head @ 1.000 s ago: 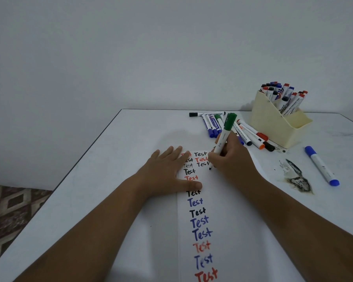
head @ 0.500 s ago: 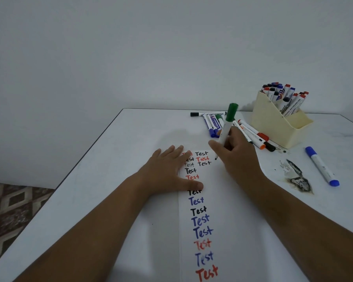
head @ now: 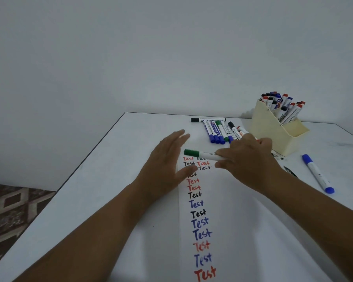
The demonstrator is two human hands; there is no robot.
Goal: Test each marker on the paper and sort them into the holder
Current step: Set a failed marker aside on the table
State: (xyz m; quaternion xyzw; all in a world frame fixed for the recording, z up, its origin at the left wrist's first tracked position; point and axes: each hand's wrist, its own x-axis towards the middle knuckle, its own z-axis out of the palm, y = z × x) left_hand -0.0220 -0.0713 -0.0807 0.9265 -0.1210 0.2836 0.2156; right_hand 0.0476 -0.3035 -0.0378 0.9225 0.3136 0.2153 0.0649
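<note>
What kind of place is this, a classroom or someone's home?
Hard to say for sure; it looks like a plain room at home or a small office. A white table stands against a bare wall, a patterned floor shows beside it, and a cream holder is packed with whiteboard markers.

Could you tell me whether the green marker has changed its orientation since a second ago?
Yes. The green marker, upright earlier, now lies roughly level above the paper, cap pointing away from the holder.

paper [head: 222,200]: "Test" repeated, black/blue/red | holder's markers [head: 289,115]: "WHITEBOARD PEN"
</note>
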